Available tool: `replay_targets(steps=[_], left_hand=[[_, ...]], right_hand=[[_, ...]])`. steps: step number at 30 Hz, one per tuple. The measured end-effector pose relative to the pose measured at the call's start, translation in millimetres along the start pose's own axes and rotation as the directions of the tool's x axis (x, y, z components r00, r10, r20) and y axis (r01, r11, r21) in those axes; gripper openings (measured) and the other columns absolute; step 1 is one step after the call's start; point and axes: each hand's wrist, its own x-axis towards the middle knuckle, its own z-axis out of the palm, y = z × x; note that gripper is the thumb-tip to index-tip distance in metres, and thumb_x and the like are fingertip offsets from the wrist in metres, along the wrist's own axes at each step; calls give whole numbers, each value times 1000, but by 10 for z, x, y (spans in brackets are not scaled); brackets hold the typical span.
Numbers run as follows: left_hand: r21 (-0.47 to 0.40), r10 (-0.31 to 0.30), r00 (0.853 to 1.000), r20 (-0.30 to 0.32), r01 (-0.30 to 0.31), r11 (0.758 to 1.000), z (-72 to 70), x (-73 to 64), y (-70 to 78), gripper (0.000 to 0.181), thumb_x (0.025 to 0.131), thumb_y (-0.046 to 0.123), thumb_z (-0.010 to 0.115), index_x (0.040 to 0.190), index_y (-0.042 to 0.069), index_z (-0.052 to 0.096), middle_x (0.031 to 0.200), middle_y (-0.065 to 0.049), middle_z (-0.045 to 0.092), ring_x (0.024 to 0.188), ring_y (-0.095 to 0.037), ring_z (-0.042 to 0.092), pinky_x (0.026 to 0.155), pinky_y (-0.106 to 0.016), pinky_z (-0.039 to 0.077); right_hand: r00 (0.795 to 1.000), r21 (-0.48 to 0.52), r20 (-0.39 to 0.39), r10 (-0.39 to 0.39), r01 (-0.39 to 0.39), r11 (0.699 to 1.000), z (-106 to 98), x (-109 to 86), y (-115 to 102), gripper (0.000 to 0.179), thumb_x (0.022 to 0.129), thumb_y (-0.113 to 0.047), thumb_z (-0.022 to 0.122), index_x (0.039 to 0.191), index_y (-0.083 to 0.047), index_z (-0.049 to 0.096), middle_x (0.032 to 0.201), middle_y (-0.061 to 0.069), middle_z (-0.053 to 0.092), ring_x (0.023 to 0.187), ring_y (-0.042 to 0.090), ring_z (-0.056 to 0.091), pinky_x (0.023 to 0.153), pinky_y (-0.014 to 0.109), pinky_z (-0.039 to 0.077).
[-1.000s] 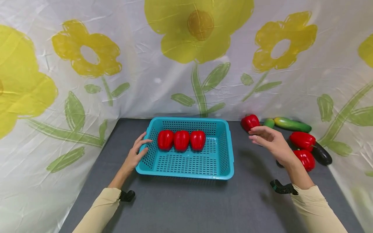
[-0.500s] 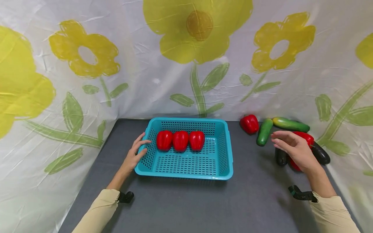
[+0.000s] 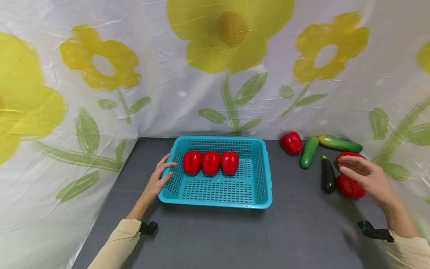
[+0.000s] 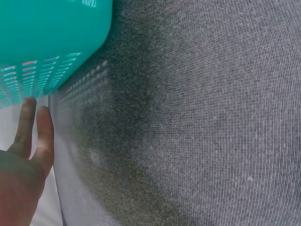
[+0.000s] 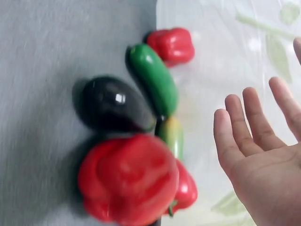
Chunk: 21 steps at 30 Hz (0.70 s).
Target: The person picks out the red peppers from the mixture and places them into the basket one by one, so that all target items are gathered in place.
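Observation:
In the head view my left hand (image 3: pixel 158 180) rests at the left rim of a blue plastic basket (image 3: pixel 215 204), fingers over the edge. Three red bell peppers stand in a row inside, the middle one (image 3: pixel 211 163) between two others. My right hand (image 3: pixel 374 181) hovers, fingers extended and holding nothing, over two more red bell peppers. The nearer pepper (image 3: pixel 349 186) shows mostly; the farther one (image 3: pixel 347 154) is partly covered by the hand. Beside them lies a dark eggplant (image 3: pixel 328 175). The right wrist view shows the right hand (image 5: pixel 263 160) apart from the nearer pepper (image 5: pixel 129 179).
Behind the eggplant lie a green cucumber (image 3: pixel 309 152), a yellow-tipped cucumber (image 3: pixel 340 143) and another red bell pepper (image 3: pixel 290 143). The grey tabletop (image 3: pixel 215 239) ends at a flowered cloth (image 3: pixel 161 93) at the back and sides.
My right hand has moved right, past the cucumber and eggplant, to above the red bell peppers. The second eggplant at far right is now hidden behind it. My left hand stays at the basket.

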Motion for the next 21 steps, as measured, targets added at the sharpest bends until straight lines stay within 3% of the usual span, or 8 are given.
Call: replay_targets(steps=[8,15,21], left_hand=[[9,15,1000,-24,-15,1000,5,-4,-363,32,102,-7,49,133,-8,55,163,-23,18,147,-43,13,106,-73,19],[9,25,999,-26,-25,1000,-1,-17,-383,31,103,-3,50,133,-5,57,164,-19,20,148,-40,15,107,-72,17],[0,25,999,-25,-25,1000,15,-9,-371,31,103,-4,49,134,-5,56,164,-19,20,148,-40,14,108,-71,17]], right_hand=[[998,-78,-55,21,-26,997,-169,-204,158,49,93,4,70,139,4,53,127,-3,63,113,0,60,85,11,46],[998,-184,-57,26,-36,982,-233,-289,373,63,87,-1,80,143,1,53,127,-22,52,109,-9,52,85,6,41],[998,-272,-67,16,-34,962,-265,-302,505,68,84,-9,85,142,3,53,129,-24,45,113,-7,43,86,4,38]])
